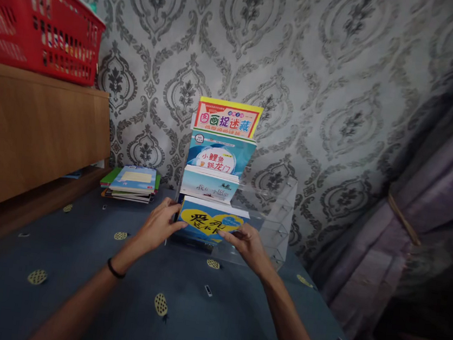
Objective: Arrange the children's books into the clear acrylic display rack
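Heart-cover book (208,221) held at both side edges, low on a clear rack (282,214)

The left hand (159,221) has its grip closed on the book's left edge, thumb across the front; a black band (116,269) circles that wrist. The right hand (248,243) has a narrow grip on the opposite edge. The book stands at the rack's lowest tier, though the clear plastic makes it hard to tell whether its base is seated. Behind it, rising in steps, are a pale blue book (208,185), a blue book (247,151) and a yellow-and-red book (228,120). The rack's right side shows bare plastic. Near it, a stack of books (133,181) lies on the dark blue surface (120,311), beside a wooden cabinet (38,132) bearing a red basket (17,15).
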`<state>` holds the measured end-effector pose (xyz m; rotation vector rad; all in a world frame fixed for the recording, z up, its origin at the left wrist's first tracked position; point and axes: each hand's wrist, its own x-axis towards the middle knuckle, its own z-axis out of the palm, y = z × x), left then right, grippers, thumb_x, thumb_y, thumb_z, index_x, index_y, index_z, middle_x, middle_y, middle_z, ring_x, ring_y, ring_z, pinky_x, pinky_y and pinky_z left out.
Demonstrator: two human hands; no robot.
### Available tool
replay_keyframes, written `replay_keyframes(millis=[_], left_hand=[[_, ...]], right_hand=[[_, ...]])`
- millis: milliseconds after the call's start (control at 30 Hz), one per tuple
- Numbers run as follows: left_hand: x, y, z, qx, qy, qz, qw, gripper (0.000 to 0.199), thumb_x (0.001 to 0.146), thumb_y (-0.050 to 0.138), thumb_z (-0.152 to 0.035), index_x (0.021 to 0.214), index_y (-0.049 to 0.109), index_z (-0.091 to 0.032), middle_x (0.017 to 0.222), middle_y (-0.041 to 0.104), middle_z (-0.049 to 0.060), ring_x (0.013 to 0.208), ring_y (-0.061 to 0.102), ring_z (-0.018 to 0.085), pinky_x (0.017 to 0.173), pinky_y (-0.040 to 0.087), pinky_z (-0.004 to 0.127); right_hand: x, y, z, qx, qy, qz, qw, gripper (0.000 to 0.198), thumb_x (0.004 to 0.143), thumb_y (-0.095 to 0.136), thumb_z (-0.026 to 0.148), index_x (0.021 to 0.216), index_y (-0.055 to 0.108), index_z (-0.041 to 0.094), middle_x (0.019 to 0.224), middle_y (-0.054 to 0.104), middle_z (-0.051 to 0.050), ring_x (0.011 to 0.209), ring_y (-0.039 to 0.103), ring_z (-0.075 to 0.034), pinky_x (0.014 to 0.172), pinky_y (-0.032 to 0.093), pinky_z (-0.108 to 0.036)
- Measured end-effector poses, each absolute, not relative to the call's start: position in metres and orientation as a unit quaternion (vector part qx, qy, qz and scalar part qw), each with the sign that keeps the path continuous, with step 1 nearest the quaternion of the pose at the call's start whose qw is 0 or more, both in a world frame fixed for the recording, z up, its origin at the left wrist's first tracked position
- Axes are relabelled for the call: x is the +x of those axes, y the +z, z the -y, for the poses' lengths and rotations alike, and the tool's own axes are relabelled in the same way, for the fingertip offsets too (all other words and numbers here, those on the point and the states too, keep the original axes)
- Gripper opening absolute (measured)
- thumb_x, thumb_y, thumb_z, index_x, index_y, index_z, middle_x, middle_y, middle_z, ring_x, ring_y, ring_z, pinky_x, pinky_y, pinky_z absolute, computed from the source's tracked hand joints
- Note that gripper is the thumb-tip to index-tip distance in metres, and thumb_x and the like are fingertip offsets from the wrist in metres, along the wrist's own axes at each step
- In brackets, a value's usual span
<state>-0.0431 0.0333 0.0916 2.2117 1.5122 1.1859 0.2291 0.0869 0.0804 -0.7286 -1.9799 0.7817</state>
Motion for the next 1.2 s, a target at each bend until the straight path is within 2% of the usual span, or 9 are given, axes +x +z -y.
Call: replay_keyframes(millis=[267,400,500,667,767,867,967,1200], left_hand=[[-0.044,0.087,-0.038,0.751,0.437,-0.489,0.076,0.017,0.086,0.066,-0.03,0.098,0.074,-0.021,0.097,0.06,0.006,0.093,0.059,0.023,0.082,0.053,0.036],[-0.049,0.085,-0.042,0.758,0.436,-0.477,0.089,0.016,0.087,0.066,-0.032,0.095,0.075,-0.021,0.098,0.059,0.006,0.096,0.059,0.024,0.081,0.053,0.036],[-0.053,0.084,-0.044,0.763,0.426,-0.477,0.098,0.02,0.086,0.067,-0.032,0.101,0.074,-0.021,0.103,0.058,0.007,0.099,0.058,0.024,0.081,0.054,0.036],[-0.055,0.081,-0.047,0.768,0.401,-0.493,0.078,0.029,0.085,0.069,-0.033,0.112,0.073,-0.021,0.112,0.056,0.008,0.103,0.058,0.025,0.084,0.053,0.038],[-0.055,0.079,-0.048,0.768,0.396,-0.5,0.057,0.027,0.086,0.069,-0.033,0.109,0.073,-0.021,0.107,0.055,0.006,0.102,0.057,0.025,0.087,0.052,0.037],[-0.055,0.076,-0.049,0.764,0.391,-0.513,0.029,0.022,0.085,0.07,-0.032,0.104,0.073,-0.021,0.099,0.054,0.004,0.096,0.057,0.024,0.085,0.05,0.036],[-0.055,0.075,-0.05,0.759,0.377,-0.531,0.011,0.015,0.086,0.069,-0.033,0.094,0.073,-0.021,0.09,0.053,0.003,0.088,0.057,0.022,0.076,0.046,0.032],[-0.057,0.071,-0.057,0.765,0.34,-0.544,0.054,0.014,0.083,0.069,-0.031,0.079,0.068,-0.018,0.072,0.059,0.0,0.068,0.053,0.016,0.064,0.035,0.027]], right_hand=[[0.227,0.076,-0.091,-0.317,0.228,0.79,0.472,0.037,0.079,0.074,0.06,0.089,0.081,0.025,0.093,0.079,-0.007,0.082,0.074,-0.028,0.074,0.064,-0.043],[0.224,0.071,-0.093,-0.31,0.233,0.79,0.475,0.035,0.081,0.073,0.059,0.092,0.081,0.027,0.097,0.078,-0.006,0.086,0.073,-0.027,0.076,0.064,-0.042],[0.222,0.069,-0.092,-0.304,0.233,0.786,0.485,0.033,0.082,0.072,0.057,0.093,0.081,0.027,0.1,0.075,-0.006,0.089,0.072,-0.025,0.075,0.064,-0.04],[0.22,0.069,-0.089,-0.337,0.188,0.791,0.475,0.037,0.084,0.068,0.06,0.092,0.081,0.026,0.1,0.067,-0.009,0.089,0.066,-0.025,0.063,0.06,-0.035],[0.22,0.068,-0.089,-0.355,0.163,0.792,0.469,0.039,0.084,0.068,0.06,0.091,0.081,0.024,0.102,0.062,-0.011,0.089,0.061,-0.024,0.06,0.057,-0.033],[0.22,0.065,-0.091,-0.374,0.146,0.794,0.456,0.04,0.085,0.067,0.06,0.089,0.08,0.023,0.096,0.061,-0.009,0.078,0.058,-0.02,0.062,0.054,-0.032],[0.22,0.062,-0.092,-0.389,0.14,0.806,0.423,0.043,0.088,0.063,0.061,0.09,0.079,0.021,0.087,0.065,-0.007,0.069,0.058,-0.018,0.065,0.051,-0.031],[0.215,0.056,-0.093,-0.427,0.169,0.822,0.338,0.037,0.091,0.061,0.05,0.097,0.075,0.017,0.082,0.075,-0.006,0.07,0.065,-0.02,0.067,0.049,-0.028]])
